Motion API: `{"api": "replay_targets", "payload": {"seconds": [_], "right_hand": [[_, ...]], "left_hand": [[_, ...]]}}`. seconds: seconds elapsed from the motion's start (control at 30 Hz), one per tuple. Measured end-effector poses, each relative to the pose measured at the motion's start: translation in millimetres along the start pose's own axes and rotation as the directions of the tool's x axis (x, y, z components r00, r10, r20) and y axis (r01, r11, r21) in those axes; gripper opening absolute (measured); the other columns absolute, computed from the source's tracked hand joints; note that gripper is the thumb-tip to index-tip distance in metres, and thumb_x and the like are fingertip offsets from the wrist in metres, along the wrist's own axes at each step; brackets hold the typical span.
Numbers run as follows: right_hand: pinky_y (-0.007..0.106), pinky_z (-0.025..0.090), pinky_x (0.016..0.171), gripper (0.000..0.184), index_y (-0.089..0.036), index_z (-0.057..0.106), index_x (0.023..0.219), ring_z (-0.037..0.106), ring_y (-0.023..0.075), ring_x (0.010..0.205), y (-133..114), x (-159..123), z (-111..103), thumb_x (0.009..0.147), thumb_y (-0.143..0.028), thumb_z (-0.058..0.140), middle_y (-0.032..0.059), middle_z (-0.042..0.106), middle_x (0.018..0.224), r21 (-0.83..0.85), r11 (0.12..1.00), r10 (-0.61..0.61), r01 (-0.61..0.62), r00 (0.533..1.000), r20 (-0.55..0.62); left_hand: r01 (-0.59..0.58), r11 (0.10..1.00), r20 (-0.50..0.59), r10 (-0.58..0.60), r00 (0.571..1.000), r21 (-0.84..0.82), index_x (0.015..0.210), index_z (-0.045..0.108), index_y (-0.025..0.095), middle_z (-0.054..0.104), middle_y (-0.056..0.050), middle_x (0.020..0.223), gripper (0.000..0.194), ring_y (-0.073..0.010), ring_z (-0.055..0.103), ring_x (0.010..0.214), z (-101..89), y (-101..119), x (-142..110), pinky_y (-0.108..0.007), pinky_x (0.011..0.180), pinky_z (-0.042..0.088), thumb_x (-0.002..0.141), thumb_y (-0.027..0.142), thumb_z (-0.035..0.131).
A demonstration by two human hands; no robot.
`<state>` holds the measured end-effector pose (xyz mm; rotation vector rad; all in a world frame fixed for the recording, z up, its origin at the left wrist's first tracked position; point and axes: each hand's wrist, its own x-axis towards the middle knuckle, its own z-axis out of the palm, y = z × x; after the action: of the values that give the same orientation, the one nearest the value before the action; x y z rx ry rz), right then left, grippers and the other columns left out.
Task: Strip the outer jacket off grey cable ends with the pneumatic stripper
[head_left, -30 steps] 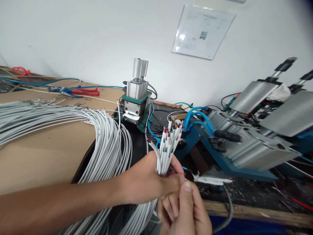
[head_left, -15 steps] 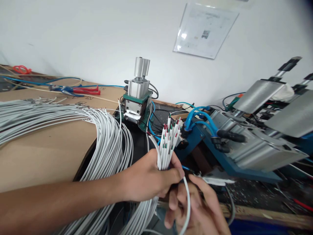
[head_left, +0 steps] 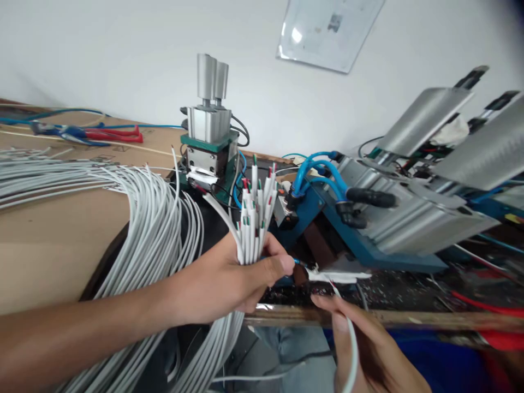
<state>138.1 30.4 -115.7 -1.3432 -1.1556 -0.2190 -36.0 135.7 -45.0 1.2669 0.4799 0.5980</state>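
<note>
My left hand [head_left: 229,278] is closed round a bundle of white cables [head_left: 252,224] held upright, their stripped ends showing red and green cores. My right hand [head_left: 360,341] sits lower right and pinches a single white cable [head_left: 350,338], whose tip points up toward the white slot of a blue machine [head_left: 339,240]. The two hands are apart, the left one above and to the left.
A large sheaf of white cables [head_left: 143,229] drapes over a cardboard sheet [head_left: 53,245] on the left. A green pneumatic press [head_left: 208,153] stands behind the bundle. Silver covers [head_left: 426,114] and blue hoses [head_left: 315,164] fill the right. Red-handled pliers [head_left: 102,134] lie far left.
My right hand drew one white cable out of the bundle and moved down and right with it. The view shifted, so everything sits further left and higher.
</note>
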Motion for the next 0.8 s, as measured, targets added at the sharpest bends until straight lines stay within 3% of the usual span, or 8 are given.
{"api": "replay_targets", "payload": {"seconds": [0.13, 0.27, 0.47, 0.67, 0.8], "right_hand": [[0.028, 0.057, 0.08, 0.029, -0.031, 0.072, 0.115, 0.071, 0.0132, 0.079, 14, 2, 1, 0.09, -0.018, 0.068, -0.0035, 0.077, 0.094, -0.027, 0.996, -0.082, 0.084, 0.993, 0.08], [0.028, 0.059, 0.075, 0.034, -0.032, 0.071, 0.119, 0.072, 0.0143, 0.077, 23, 5, 1, 0.089, -0.016, 0.068, -0.0035, 0.078, 0.095, 0.004, 0.995, -0.103, 0.103, 0.991, 0.088], [0.017, 0.057, 0.074, 0.04, -0.03, 0.07, 0.122, 0.072, 0.0082, 0.079, 20, 7, 0, 0.087, -0.011, 0.07, -0.0053, 0.078, 0.096, 0.0, 0.995, -0.098, 0.099, 0.991, 0.093], [0.019, 0.058, 0.061, 0.036, -0.033, 0.071, 0.119, 0.073, 0.0091, 0.073, 20, 10, 4, 0.088, -0.014, 0.069, -0.0074, 0.078, 0.094, -0.012, 0.996, -0.093, 0.094, 0.993, 0.073], [0.016, 0.058, 0.065, 0.037, -0.032, 0.071, 0.119, 0.072, 0.0065, 0.073, 21, 12, 4, 0.088, -0.012, 0.069, -0.0084, 0.077, 0.094, -0.001, 0.994, -0.106, 0.106, 0.991, 0.079]], "left_hand": [[-0.015, 1.0, 0.013, 0.015, 1.0, 0.022, 0.082, 0.054, 0.019, 0.04, 0.01, 0.049, 0.031, -0.0034, 0.031, 0.042, 0.7, 1, 1, -0.009, 0.042, 0.031, 0.099, 0.044, 0.061], [0.002, 0.999, 0.014, -0.002, 1.0, 0.034, 0.082, 0.056, 0.019, 0.042, 0.008, 0.05, 0.03, -0.0024, 0.034, 0.042, -0.4, 0, 2, -0.007, 0.041, 0.029, 0.099, 0.043, 0.061], [0.054, 0.996, -0.02, -0.053, 0.998, 0.075, 0.085, 0.061, 0.023, 0.043, 0.007, 0.055, 0.029, -0.0024, 0.037, 0.042, -5.1, -5, -1, -0.008, 0.042, 0.031, 0.096, 0.049, 0.064], [0.07, 0.993, -0.046, -0.065, 0.997, 0.094, 0.084, 0.062, 0.022, 0.041, 0.006, 0.054, 0.026, -0.0034, 0.034, 0.044, 0.9, 3, -3, -0.008, 0.042, 0.031, 0.097, 0.044, 0.063], [0.079, 0.992, -0.041, -0.075, 0.996, 0.096, 0.083, 0.062, 0.022, 0.04, 0.006, 0.053, 0.025, -0.0036, 0.032, 0.043, 2.2, 5, -3, -0.008, 0.042, 0.03, 0.096, 0.044, 0.064]]}}
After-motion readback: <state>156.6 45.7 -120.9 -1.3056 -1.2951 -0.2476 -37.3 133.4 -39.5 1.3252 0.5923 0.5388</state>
